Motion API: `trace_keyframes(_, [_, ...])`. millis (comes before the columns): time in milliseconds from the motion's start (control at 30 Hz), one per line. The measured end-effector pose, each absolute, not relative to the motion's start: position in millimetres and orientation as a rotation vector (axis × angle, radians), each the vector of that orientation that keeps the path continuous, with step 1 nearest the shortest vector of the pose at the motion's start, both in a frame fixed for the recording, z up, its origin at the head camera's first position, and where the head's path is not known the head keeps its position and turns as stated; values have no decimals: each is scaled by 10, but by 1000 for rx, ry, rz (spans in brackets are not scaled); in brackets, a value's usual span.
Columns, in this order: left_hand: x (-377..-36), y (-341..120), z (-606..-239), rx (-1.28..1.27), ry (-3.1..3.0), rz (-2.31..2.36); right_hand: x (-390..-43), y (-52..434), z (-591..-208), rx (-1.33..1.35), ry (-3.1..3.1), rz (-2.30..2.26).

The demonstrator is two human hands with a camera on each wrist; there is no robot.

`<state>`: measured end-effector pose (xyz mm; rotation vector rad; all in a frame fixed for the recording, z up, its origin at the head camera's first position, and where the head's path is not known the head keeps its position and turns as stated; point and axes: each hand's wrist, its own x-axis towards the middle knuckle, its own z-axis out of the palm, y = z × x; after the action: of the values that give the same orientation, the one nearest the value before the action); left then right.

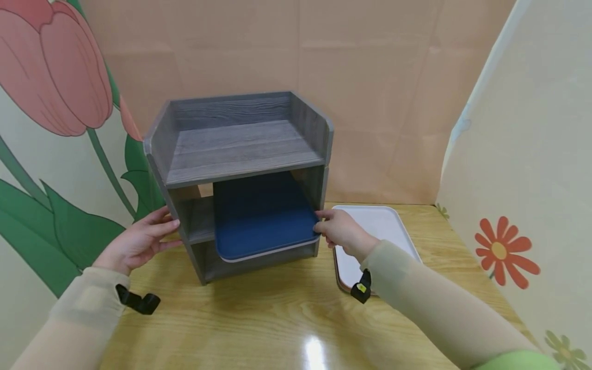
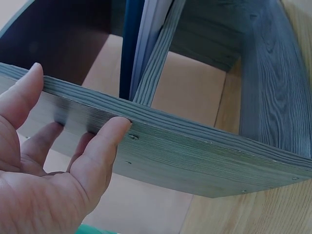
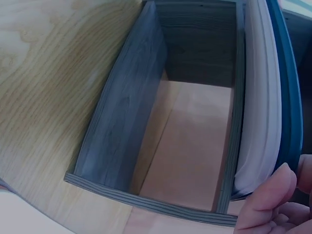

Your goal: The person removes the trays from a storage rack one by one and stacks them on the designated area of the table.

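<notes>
A dark blue tray lies on the middle shelf of a grey wooden shelf unit, its front part jutting past the shelf's edge. Under it shows a whitish tray rim. My right hand pinches the blue tray's front right corner between thumb and fingers. On the other side, my left hand rests against the unit's left side panel, fingers spread and loosely extended along it.
A white tray sits to the right of the unit on top of a brown-edged one, partly behind my right forearm. All stand on a wooden table. A peach backdrop and flower-printed side walls enclose the table.
</notes>
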<state>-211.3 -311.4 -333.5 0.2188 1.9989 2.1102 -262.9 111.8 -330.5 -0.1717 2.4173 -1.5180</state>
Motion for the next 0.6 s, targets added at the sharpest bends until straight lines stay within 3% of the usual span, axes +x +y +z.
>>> trace_keyframes(600, [-2119,-3124,-3344,232,2056,2061,-2605,1129,-3167,-76,2193,-1751])
